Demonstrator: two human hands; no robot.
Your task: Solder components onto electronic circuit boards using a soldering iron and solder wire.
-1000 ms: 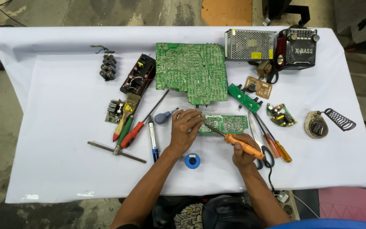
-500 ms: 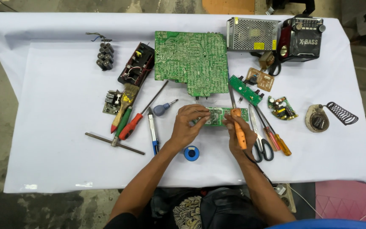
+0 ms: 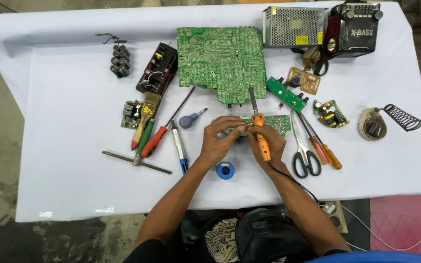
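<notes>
My right hand (image 3: 268,142) grips an orange-handled soldering iron (image 3: 258,127), its metal tip pointing away from me toward the large green circuit board (image 3: 220,62). My left hand (image 3: 220,139) pinches the near edge of a small green circuit board (image 3: 277,123) lying on the white tablecloth, fingertips touching the right hand's fingers. A blue solder spool (image 3: 225,170) sits just below both hands. The iron's black cord runs down past my right forearm.
Screwdrivers (image 3: 154,141), a brush and a metal T-wrench (image 3: 136,161) lie left. Scissors (image 3: 303,146) and two more screwdrivers lie right. A soldering stand (image 3: 386,122), a mesh power supply (image 3: 293,25), a black radio (image 3: 354,27) and small boards sit right and far. A power strip (image 3: 334,214) hangs below the table edge.
The soldering iron has swung from lying sideways to pointing away from me. Both hands have come together over the small board. The camera view has shifted slightly.
</notes>
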